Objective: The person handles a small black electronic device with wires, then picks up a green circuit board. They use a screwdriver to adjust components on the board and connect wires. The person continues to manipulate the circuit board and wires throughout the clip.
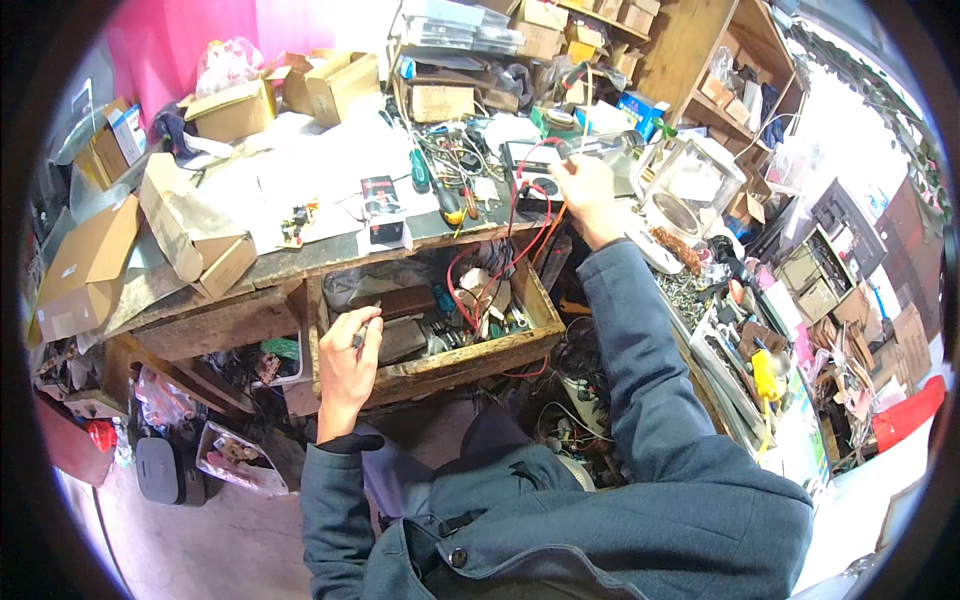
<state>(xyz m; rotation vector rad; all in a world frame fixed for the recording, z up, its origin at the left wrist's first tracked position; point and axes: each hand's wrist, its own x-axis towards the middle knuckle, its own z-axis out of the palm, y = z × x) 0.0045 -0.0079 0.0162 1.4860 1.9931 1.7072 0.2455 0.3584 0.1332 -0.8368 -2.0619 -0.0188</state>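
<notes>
My left hand [345, 365] is over the left side of an open wooden drawer [470, 370]. Its fingers are curled together, with a small dark thing showing between them that I cannot make out. My right hand [590, 195] is raised at the bench's right part, fingers closed; what they hold is hidden. A thin pale cable [587, 110] rises behind it. Just left of that hand lies a black meter-like device [538, 190], with a red lead [548, 240] looping down into the drawer. The drawer holds a brown block-shaped case [395, 302] and many small parts.
On the bench [275, 262] are a yellow-and-black screwdriver [449, 206], a green-handled tool [419, 172], a small black-and-red box [381, 197] and tangled wires. Open cardboard boxes [195, 225] crowd the left. Loose metal parts and a yellow tool [766, 375] cover the right side.
</notes>
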